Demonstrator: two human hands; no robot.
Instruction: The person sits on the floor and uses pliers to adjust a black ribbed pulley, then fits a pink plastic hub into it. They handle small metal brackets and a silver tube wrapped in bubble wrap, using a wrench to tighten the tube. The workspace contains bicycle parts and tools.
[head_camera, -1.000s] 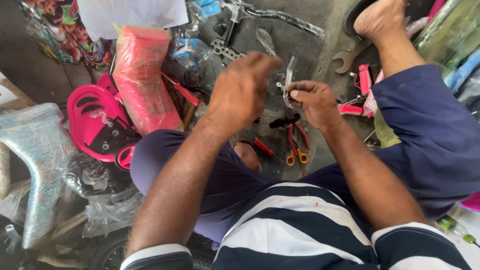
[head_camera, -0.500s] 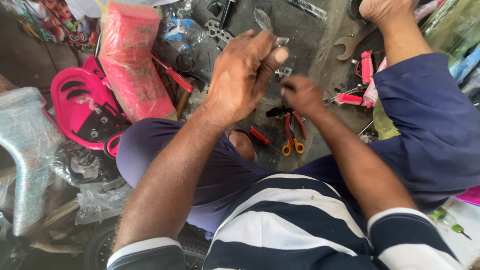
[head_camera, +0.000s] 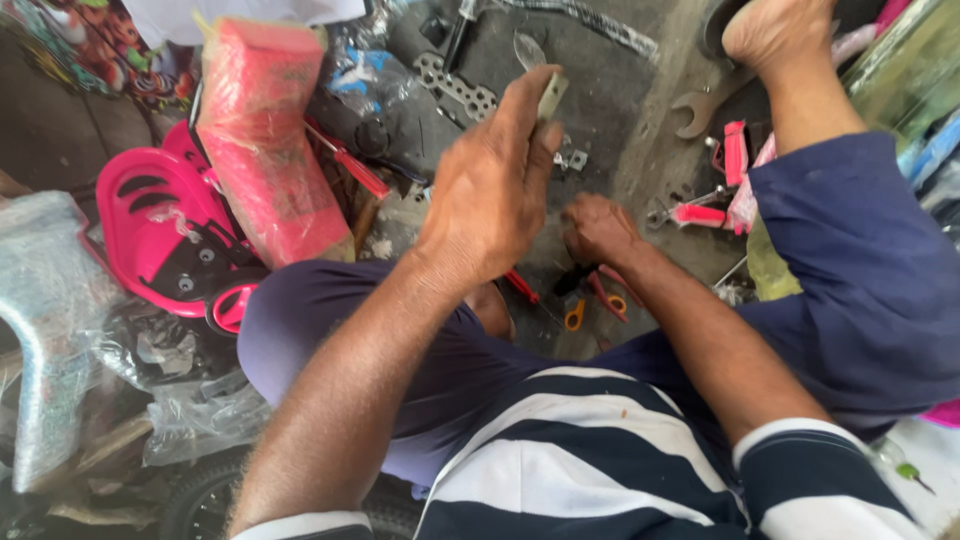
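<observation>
Left hand (head_camera: 490, 190) raised, fingers pinching small flat metal piece (head_camera: 551, 95); right hand (head_camera: 597, 228) curled low over pliers (head_camera: 590, 300), contents unclear; risk: piece slips, lost among floor clutter.

Head camera, steep downward, close over hands (head_camera: 500, 190).

Small flat grey metal piece (head_camera: 551, 96), upright, pinched by fingers

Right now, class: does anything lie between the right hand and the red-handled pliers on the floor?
Nothing visible does. The right hand hovers directly above the red-handled pliers, with only open floor between. The left hand is raised to the side, pinching a small metal piece.
</observation>
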